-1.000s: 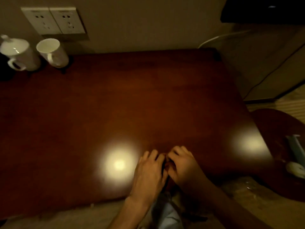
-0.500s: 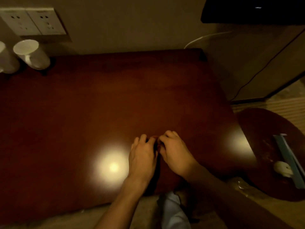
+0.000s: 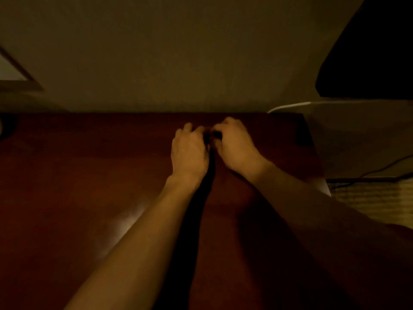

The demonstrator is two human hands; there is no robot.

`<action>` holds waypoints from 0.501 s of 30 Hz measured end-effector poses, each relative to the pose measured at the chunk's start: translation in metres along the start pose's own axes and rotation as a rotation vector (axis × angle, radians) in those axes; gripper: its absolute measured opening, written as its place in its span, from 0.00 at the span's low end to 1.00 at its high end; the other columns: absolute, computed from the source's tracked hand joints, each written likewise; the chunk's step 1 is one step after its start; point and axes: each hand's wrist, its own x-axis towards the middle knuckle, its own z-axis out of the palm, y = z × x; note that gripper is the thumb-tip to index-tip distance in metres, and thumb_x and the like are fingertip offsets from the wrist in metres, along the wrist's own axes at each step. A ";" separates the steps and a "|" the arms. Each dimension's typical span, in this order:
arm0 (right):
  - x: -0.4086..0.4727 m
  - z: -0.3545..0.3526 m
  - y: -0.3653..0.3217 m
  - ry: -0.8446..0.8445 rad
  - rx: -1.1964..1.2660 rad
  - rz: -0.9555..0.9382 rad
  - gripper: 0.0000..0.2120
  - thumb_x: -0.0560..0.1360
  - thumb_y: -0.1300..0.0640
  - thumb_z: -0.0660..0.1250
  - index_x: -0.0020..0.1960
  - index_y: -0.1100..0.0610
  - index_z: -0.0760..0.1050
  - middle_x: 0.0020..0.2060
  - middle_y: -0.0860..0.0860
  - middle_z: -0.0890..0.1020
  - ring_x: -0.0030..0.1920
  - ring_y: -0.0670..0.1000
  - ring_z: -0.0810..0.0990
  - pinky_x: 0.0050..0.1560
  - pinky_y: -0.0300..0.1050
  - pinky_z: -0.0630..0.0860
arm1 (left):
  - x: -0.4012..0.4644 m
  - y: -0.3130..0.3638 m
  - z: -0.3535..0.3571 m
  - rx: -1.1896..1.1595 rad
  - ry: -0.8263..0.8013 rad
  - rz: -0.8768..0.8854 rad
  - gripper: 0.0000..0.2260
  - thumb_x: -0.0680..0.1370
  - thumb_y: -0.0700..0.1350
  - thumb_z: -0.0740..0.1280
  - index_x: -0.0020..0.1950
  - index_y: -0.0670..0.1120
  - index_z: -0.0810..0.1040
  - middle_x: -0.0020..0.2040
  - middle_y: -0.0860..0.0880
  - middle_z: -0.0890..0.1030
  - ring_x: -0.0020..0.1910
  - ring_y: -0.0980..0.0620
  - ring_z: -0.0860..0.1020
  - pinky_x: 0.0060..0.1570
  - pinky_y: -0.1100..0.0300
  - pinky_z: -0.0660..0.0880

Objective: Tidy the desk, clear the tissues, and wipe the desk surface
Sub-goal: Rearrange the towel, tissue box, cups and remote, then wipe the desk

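Note:
The dark red wooden desk (image 3: pixel 89 175) fills the view in dim light. Both my arms reach across it to its far edge by the wall. My left hand (image 3: pixel 190 151) and my right hand (image 3: pixel 234 146) lie side by side, palms down, with their fingers curled. Between the fingertips sits a small dark wad (image 3: pixel 215 135), which both hands grip against the desk top. It is too dark to tell what the wad is. No tissue is visible.
A white cable (image 3: pixel 288 106) curves behind the desk's far right corner. A black screen (image 3: pixel 368 52) hangs at the upper right, and a thin black cable (image 3: pixel 380 168) runs below it over light flooring (image 3: pixel 368 202). A pale framed panel (image 3: pixel 11 72) shows at the left edge.
Both hands have slid together from the near edge of the desk to its far edge. The view tilted up, so the cups and wall sockets at the left are out of frame.

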 end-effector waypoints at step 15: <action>-0.073 -0.005 0.025 -0.038 0.031 -0.051 0.11 0.76 0.59 0.65 0.57 0.57 0.78 0.56 0.56 0.75 0.59 0.58 0.71 0.57 0.49 0.68 | -0.069 0.035 -0.001 0.030 -0.099 0.032 0.12 0.74 0.43 0.64 0.57 0.46 0.77 0.54 0.43 0.75 0.53 0.40 0.72 0.50 0.50 0.70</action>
